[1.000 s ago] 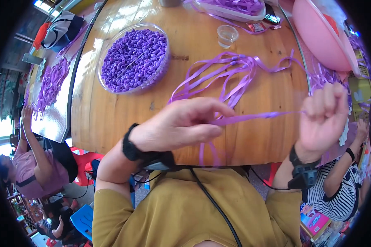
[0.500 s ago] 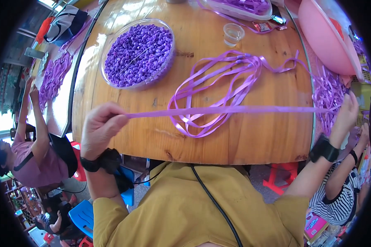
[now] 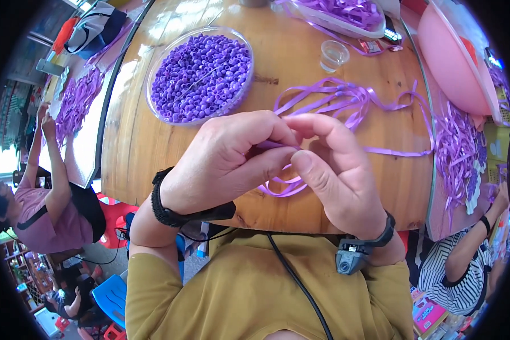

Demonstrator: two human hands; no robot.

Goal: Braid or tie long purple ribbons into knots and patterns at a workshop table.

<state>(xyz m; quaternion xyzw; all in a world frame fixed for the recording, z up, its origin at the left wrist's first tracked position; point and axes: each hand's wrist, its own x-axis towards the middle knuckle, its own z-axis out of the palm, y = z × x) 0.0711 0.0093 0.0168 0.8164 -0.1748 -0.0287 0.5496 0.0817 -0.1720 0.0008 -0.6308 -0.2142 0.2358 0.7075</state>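
In front of me, over the near part of the table, both hands meet at the fingertips. My left hand (image 3: 226, 156) is closed in a pinch on a purple ribbon (image 3: 269, 145), a bit of which shows between thumb and fingers. My right hand (image 3: 340, 175) is curled with its thumb and fingers pinched at the same spot; the exact grip is hidden. A loose coil of purple ribbon (image 3: 351, 93) lies just behind the hands, one strand running off to the right. Left of it stands a round clear tub (image 3: 148, 93) of purple beads (image 3: 201, 73), with a thin needle-like rod across them.
A small clear cup (image 3: 334, 55) stands behind the coil. Farther back is a clear tray (image 3: 354, 31) of ribbon. At the right are a pink basin (image 3: 459, 62) and a ribbon heap (image 3: 456, 147). One person (image 3: 56, 204) works at the left, another (image 3: 459, 272) at the right.
My hands were far apart with the ribbon stretched taut between them. They have come together at the middle, the right moving left and the left moving right.
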